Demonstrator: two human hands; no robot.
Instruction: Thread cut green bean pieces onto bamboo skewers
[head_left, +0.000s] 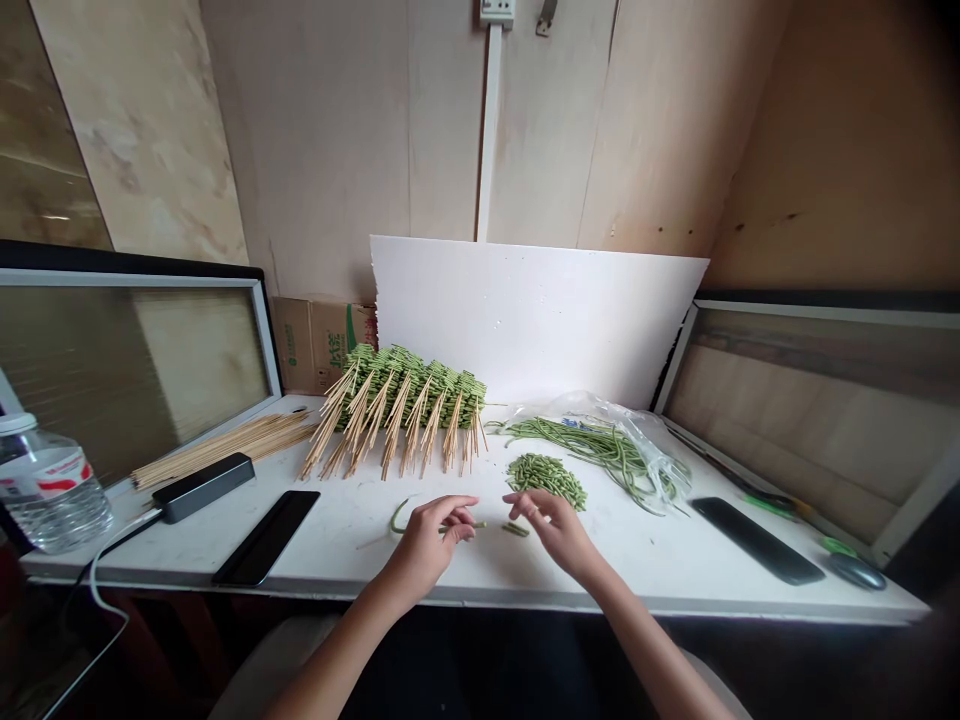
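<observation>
My left hand [436, 540] is closed around a long green bean [397, 515], whose curved end sticks out to the left and whose cut end shows at the right of the fingers. My right hand [551, 525] hovers just right of it, fingers apart and slightly bent, with nothing visible between them. Below its fingertips a few short bean pieces [515, 529] lie on the white table [480, 580]. Behind the right hand is a heap of short cut beans [546, 478]. Long uncut beans [592, 440] spread behind the heap, partly in a clear plastic bag [652, 455].
Skewered beans [420, 385] are stacked at the back, sticks pointing forward. Bare sticks [232, 445], a black box [204, 487], a phone [268, 537] and a bottle [54, 490] stand or lie left. A dark slab [757, 540] and a mouse [857, 570] lie right.
</observation>
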